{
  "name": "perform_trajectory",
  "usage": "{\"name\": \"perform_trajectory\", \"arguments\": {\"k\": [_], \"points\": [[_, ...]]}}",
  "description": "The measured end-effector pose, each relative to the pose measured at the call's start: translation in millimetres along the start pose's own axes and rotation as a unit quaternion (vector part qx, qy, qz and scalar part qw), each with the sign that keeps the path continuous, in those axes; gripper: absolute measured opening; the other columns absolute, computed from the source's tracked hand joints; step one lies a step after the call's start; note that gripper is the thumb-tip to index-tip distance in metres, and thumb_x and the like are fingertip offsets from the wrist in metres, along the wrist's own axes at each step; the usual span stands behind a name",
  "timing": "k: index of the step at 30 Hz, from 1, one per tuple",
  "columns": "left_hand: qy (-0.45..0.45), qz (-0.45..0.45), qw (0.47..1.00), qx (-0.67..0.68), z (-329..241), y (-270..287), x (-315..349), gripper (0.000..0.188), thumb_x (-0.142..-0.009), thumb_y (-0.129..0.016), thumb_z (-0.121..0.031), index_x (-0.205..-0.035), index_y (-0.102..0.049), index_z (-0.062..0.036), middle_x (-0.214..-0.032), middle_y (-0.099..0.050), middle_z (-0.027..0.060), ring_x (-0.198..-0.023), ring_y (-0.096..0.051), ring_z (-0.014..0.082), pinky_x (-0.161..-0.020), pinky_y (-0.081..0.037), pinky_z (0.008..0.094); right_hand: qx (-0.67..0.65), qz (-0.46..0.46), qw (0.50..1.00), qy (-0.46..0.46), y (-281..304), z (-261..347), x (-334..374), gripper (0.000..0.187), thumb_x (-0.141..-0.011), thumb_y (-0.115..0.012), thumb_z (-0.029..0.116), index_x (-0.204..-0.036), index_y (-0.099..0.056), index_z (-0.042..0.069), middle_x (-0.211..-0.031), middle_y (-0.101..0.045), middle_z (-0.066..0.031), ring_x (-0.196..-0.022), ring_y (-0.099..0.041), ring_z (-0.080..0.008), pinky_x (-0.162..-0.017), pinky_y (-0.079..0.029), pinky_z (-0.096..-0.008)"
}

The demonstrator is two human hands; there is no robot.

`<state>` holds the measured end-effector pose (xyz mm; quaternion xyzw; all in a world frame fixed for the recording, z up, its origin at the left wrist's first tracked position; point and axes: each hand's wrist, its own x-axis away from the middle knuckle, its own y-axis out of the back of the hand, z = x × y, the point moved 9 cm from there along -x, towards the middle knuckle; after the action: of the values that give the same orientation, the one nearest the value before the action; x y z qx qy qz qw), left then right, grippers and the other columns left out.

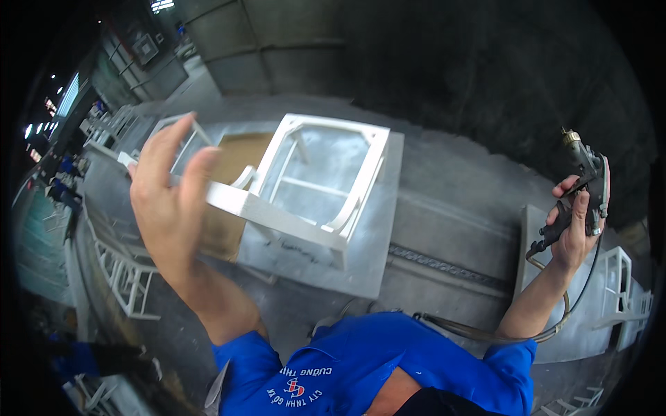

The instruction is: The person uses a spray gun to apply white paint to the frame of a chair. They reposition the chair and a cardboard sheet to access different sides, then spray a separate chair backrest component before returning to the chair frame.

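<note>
On the right, my right hand (576,236) is wrapped round the handle of a spray gun (591,184), raised with its brass-coloured nozzle pointing up and away. A hose (555,333) runs from it down past my forearm. My left hand (163,201), slightly blurred, is over a rail of a white chair frame, thumb and forefinger stretched apart. Whether the palm touches the rail is hidden. The seatless white wooden frame (298,225) stands on a grey board (361,274), with a brown cardboard sheet (225,236) under part of it.
Another grey board (531,243) with white frames (614,270) lies at the right. More white chair frames (128,274) stand at the left. A slotted floor channel (451,267) runs between the boards. A dark wall (451,69) rises behind. Other people (66,191) show small at far left.
</note>
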<state>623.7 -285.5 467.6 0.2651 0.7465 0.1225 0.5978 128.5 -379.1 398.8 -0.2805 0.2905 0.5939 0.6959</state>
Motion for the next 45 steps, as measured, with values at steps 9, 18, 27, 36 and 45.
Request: {"name": "perform_trajectory", "arguments": {"k": [9, 18, 27, 36, 45], "points": [[0.06, -0.025, 0.997, 0.052, 72.1, 90.3, 7.3, 0.06, -0.115, -0.027, -0.043, -0.089, -0.061, -0.001, -0.097, -0.06, 0.0119, -0.123, -0.054, 0.0353, -0.112, -0.034, 0.0469, -0.013, -0.001, 0.991, -0.135, -57.9, -10.8, 10.0, 0.064, -0.105, -0.062, 0.031, -0.158, -0.038, 0.005, -0.106, -0.064, -0.0119, -0.089, -0.066, -0.0166, -0.053, -0.052, -0.0243], [0.019, -0.037, 0.995, 0.085, 70.9, 137.3, 33.2, 0.05, -0.109, -0.022, -0.034, -0.087, -0.055, -0.0042, -0.094, -0.056, 0.0086, -0.117, -0.05, 0.027, -0.124, -0.023, 0.0525, 0.007, -0.033, 0.983, -0.178, -42.2, -22.2, 22.9, 0.064, -0.105, -0.06, 0.032, -0.159, -0.037, 0.005, -0.106, -0.064, -0.0103, -0.095, -0.066, -0.0158, -0.052, -0.053, -0.0229], [0.035, -0.08, 0.993, 0.084, 72.6, 157.9, 56.5, 0.056, -0.109, -0.024, -0.048, -0.09, -0.056, -0.0058, -0.098, -0.054, 0.0085, -0.126, -0.045, 0.0299, -0.122, -0.021, 0.0537, 0.019, -0.074, 0.984, -0.159, -29.8, -16.4, 6.5, 0.065, -0.105, -0.061, 0.034, -0.159, -0.038, 0.007, -0.105, -0.065, -0.0107, -0.095, -0.068, -0.0176, -0.051, -0.053, -0.023], [0.089, -0.127, 0.985, 0.077, 45.6, 137.8, 51.2, 0.049, -0.108, -0.026, -0.042, -0.09, -0.054, -0.0068, -0.1, -0.053, 0.0081, -0.13, -0.042, 0.0302, -0.122, -0.019, 0.0528, 0.02, -0.093, 0.987, -0.132, -29.2, -10.8, -5.4, 0.061, -0.106, -0.058, 0.033, -0.158, -0.038, 0.007, -0.108, -0.067, -0.0111, -0.1, -0.069, -0.0184, -0.051, -0.054, -0.0233], [0.094, -0.124, 0.986, 0.067, 58.3, 133.1, 50.3, 0.048, -0.108, -0.028, -0.041, -0.092, -0.055, -0.006, -0.1, -0.054, 0.0083, -0.124, -0.047, 0.0296, -0.122, -0.023, 0.0533, 0.017, -0.103, 0.988, -0.115, -30.4, -5.6, -6.8, 0.061, -0.106, -0.057, 0.032, -0.158, -0.039, 0.006, -0.106, -0.066, -0.0107, -0.097, -0.069, -0.0176, -0.049, -0.053, -0.0236]]}}
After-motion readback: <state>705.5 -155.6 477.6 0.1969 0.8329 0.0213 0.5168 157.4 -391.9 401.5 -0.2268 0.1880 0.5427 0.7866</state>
